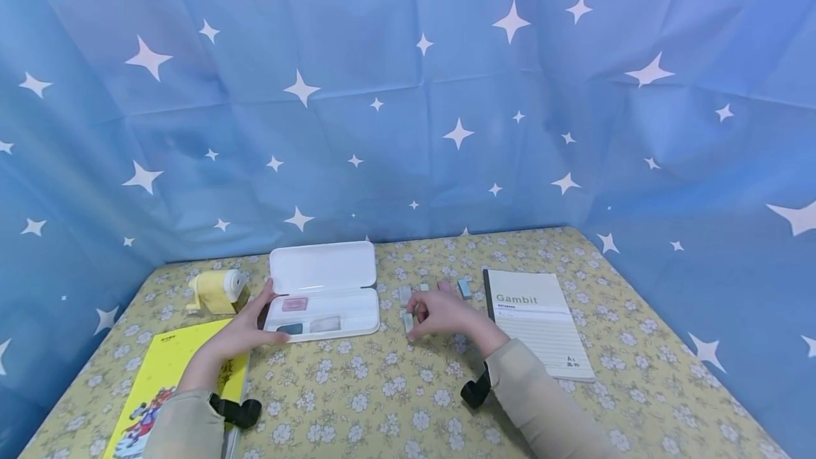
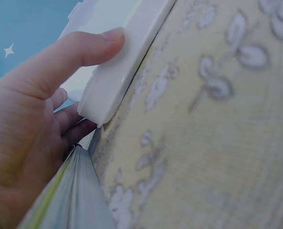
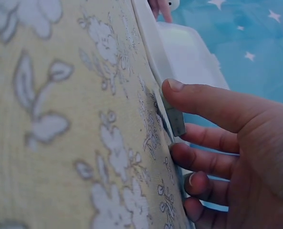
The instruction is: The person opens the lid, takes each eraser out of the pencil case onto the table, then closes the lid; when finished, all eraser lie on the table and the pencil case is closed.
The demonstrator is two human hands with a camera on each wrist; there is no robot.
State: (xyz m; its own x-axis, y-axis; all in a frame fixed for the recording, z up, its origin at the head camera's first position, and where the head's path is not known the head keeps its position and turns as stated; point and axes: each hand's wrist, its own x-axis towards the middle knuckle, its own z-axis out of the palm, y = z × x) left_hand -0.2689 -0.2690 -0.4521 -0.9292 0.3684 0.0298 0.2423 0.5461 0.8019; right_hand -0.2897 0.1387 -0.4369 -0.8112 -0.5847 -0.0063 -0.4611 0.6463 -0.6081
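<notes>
A white pencil case (image 1: 322, 266) lies with its lid raised against the curtain side. Inside its tray are a pink eraser (image 1: 295, 304), a dark eraser (image 1: 290, 329) and a pale grey eraser (image 1: 325, 324). My left hand (image 1: 239, 330) grips the case's left end, thumb along the front wall (image 2: 120, 71) and fingers behind. To the right of the case, my right hand (image 1: 446, 314) pinches a small grey-green eraser (image 3: 173, 117) between thumb and fingers, low over the cloth. Near those fingers lie a light grey eraser (image 1: 404, 293), a pinkish eraser (image 1: 445, 285) and a blue eraser (image 1: 464, 289).
On the left stands a yellow pencil sharpener (image 1: 217, 292) with a crank, and a yellow book (image 1: 181, 353) lies under my left forearm. A notebook (image 1: 535, 321) marked Gambit lies at right. The flowered tablecloth (image 1: 382, 402) meets a blue starry curtain (image 1: 408, 161) at the back.
</notes>
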